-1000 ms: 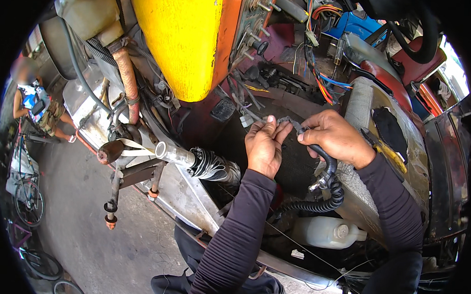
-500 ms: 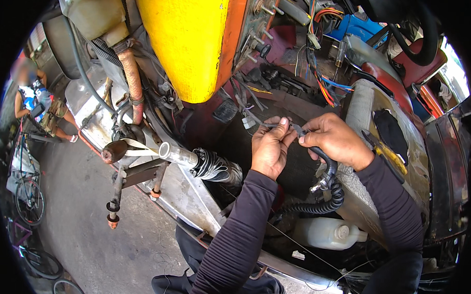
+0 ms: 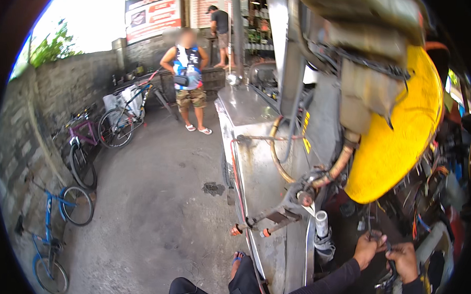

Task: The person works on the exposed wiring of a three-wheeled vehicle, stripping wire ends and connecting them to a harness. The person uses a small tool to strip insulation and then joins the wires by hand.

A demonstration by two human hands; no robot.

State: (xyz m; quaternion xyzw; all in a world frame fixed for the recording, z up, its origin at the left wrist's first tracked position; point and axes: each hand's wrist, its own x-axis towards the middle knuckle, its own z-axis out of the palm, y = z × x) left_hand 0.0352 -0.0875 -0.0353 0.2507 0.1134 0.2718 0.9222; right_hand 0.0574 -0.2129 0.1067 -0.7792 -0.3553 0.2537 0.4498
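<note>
Pinching a thin black wire [image 3: 386,245] between them, left hand [image 3: 368,248] and right hand [image 3: 404,260] are working mid-job; nothing looks finished.

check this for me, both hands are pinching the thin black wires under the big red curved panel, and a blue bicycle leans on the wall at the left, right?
Not quite: the big curved panel is yellow, not red, as the head view shows. The rest holds: the left hand and right hand are both on the thin black wires below it, and the blue bicycle leans on the wall at the left.
</note>
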